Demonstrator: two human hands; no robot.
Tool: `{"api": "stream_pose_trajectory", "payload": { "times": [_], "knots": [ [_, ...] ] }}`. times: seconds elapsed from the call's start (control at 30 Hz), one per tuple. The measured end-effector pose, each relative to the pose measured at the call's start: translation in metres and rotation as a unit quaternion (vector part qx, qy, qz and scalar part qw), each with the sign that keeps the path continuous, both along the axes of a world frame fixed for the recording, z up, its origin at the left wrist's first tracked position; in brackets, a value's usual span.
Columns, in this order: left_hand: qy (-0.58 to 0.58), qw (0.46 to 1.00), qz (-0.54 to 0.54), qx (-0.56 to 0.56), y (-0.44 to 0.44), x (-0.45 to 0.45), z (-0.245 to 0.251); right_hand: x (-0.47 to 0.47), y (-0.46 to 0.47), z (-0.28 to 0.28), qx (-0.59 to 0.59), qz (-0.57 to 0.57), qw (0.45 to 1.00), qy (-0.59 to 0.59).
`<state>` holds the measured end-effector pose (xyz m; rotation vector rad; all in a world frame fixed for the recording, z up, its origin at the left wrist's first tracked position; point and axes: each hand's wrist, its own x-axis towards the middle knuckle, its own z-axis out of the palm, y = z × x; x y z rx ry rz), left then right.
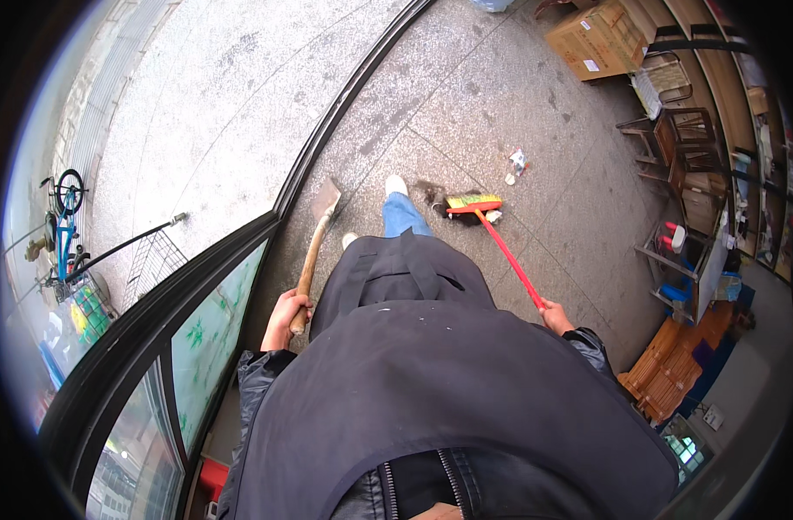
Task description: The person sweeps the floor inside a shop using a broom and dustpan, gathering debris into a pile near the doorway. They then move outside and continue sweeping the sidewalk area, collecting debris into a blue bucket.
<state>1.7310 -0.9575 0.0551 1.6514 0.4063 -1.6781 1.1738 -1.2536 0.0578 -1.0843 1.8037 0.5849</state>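
Observation:
My left hand is closed around the wooden handle of a shovel, whose flat metal blade points forward near the black door track. In my right hand is the red handle of a broom with yellow-green bristles. The broom head lies against a dark pile of sweepings on the speckled floor, right of my white shoe. Beyond the broom, a small heap of crumpled litter lies on the floor, apart from the bristles.
A black-framed glass door stands close on my left, with a blue bicycle outside. A cardboard box, wooden chairs and a bamboo seat line the right side. The black floor track runs ahead.

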Motion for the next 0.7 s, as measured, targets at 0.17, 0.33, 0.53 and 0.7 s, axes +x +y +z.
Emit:
{"api": "stream_pose_trajectory", "payload": {
  "times": [0.17,0.33,0.53,0.7],
  "knots": [
    [0.007,1.000,-0.010,-0.012,0.057,-0.004,0.006,0.009,0.053,0.039,-0.003,-0.018,0.998,0.063],
    [-0.003,0.999,-0.046,-0.002,0.087,-0.003,0.010,0.080,0.052,0.029,-0.040,0.029,0.994,-0.094],
    [-0.006,0.999,-0.041,0.021,0.095,-0.007,0.011,0.173,0.012,-0.059,-0.216,0.352,0.896,-0.164],
    [-0.021,0.996,-0.072,0.049,0.089,-0.014,0.013,0.097,0.037,-0.045,-0.176,0.355,0.916,-0.061]
  ]
}}
